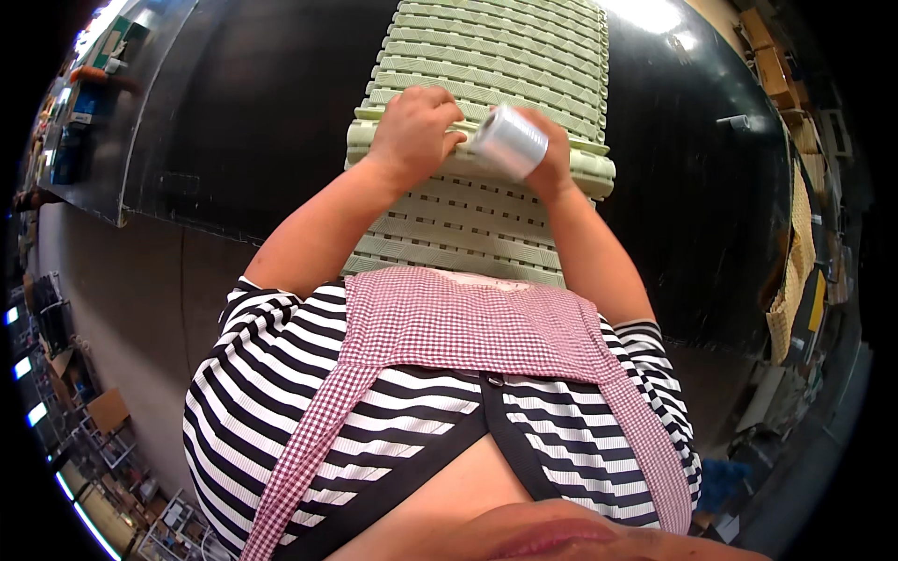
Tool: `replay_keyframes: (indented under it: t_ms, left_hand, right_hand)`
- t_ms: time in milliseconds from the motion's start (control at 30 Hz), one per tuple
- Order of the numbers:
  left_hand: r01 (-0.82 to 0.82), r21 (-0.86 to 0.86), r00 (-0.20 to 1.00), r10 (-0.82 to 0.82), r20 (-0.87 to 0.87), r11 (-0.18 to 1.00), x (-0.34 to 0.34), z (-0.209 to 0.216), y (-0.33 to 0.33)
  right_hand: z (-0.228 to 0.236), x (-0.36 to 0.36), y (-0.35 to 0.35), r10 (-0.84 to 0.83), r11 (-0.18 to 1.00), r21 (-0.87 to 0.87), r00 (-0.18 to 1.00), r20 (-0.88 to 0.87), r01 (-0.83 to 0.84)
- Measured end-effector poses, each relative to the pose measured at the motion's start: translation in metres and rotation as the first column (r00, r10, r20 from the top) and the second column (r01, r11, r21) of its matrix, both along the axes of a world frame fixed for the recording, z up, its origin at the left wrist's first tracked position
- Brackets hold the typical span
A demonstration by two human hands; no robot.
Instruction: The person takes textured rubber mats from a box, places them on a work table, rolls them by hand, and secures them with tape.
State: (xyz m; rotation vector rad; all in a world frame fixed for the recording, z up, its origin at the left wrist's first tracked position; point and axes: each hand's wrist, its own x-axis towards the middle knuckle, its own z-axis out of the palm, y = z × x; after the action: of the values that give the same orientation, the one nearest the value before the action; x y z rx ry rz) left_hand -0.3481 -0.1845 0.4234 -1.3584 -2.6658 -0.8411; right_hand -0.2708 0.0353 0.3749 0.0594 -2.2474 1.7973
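Right hand [556, 161] closed round roll [511, 141]: likely light, slick; best held by its outside. Left hand [414, 133] half-curled left of it, pinch unclear. Mat [491, 67] beneath both: probably stiff; take edges.

- Grips a shiny clear-film roll [514, 143] in the right hand [554, 154], hollow core end toward the left hand [416, 129]; partly blurred.
- Keeps left fingers bent above the rounded crosswise fold of a pale green slatted plastic mat [491, 58]; cannot confirm contact.
- Shows the mat laid over a black tabletop [271, 103], running up to the body.
- Includes a small pale cylinder [739, 122] on the tabletop, right of the mat.
- Wears a red-and-white gingham apron [468, 323] over a black-and-white striped top [271, 374].
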Motion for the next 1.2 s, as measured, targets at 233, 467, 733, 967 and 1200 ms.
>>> replay_keyframes:
  t_ms: [233,467,733,967,1200]
  left_hand:
    - [0.029,-0.031,0.951,-0.037,-0.306,0.999,0.021,-0.049,0.015]
    - [-0.018,-0.273,0.997,-0.004,-0.081,0.962,-0.092,-0.03,0.068]
    - [0.017,-0.342,0.996,-0.047,-0.08,0.94,-0.134,-0.047,0.086]
    - [-0.114,-0.21,0.986,0.136,0.095,0.971,-0.126,-0.011,0.056]
    - [-0.671,-0.125,0.711,0.682,0.171,0.731,-0.084,0.002,-0.147]
  right_hand:
    - [0.01,-0.116,0.055,-0.042,0.957,-0.283,0.995,0.09,0.066]
    - [0.006,-0.084,0.031,0.042,0.989,-0.138,0.998,-0.043,-0.047]
    - [0.01,-0.074,0.012,0.094,0.817,-0.568,0.948,0.303,0.101]
    - [0.054,0.07,-0.006,0.52,0.788,-0.368,0.853,-0.03,-0.493]
    - [0.006,0.24,0.121,-0.386,0.869,-0.071,0.761,0.522,0.49]
